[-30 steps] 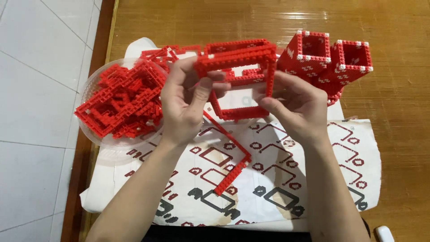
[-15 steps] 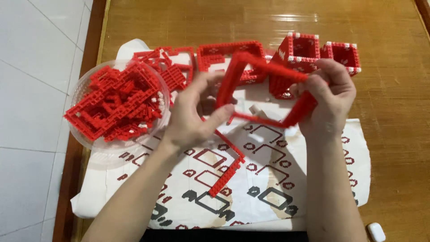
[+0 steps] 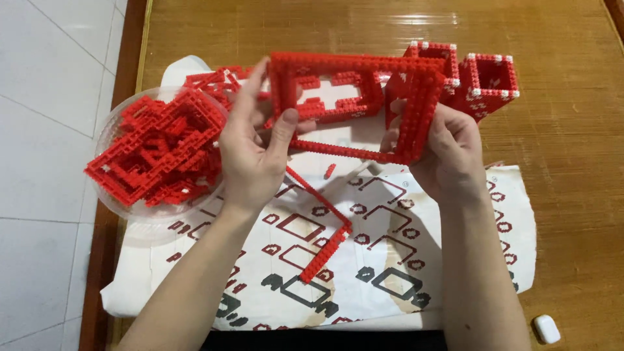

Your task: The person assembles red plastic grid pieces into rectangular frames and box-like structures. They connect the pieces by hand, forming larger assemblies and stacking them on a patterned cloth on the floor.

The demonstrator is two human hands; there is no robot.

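1. Holding a red brick frame (image 3: 354, 107) up over the far half of the cloth (image 3: 455, 273), both hands on it, clear of the surface.
2. Left hand (image 3: 253, 153): fingers curled, thumb and forefinger pinching the frame's left side; forefinger runs up along its outer edge.
3. Right hand (image 3: 452, 153): closed around the frame's right side, thumb on the front face, remaining fingers hidden behind.
4. The frame is a rectangular open loop, tilted, thin bottom rail nearest the person.
5. A bent red strip (image 3: 325, 231) lies flat on the cloth below the frame, mid-cloth; touching neither hand.
6. Clear bowl (image 3: 123, 208) heaped with red brick pieces sits at the table's left edge, just beside the left hand.
7. Two red square towers (image 3: 484, 84) with white studs stand past the cloth's far right corner, behind the right hand.
8. Small white object (image 3: 546, 328) at the table's near right corner.
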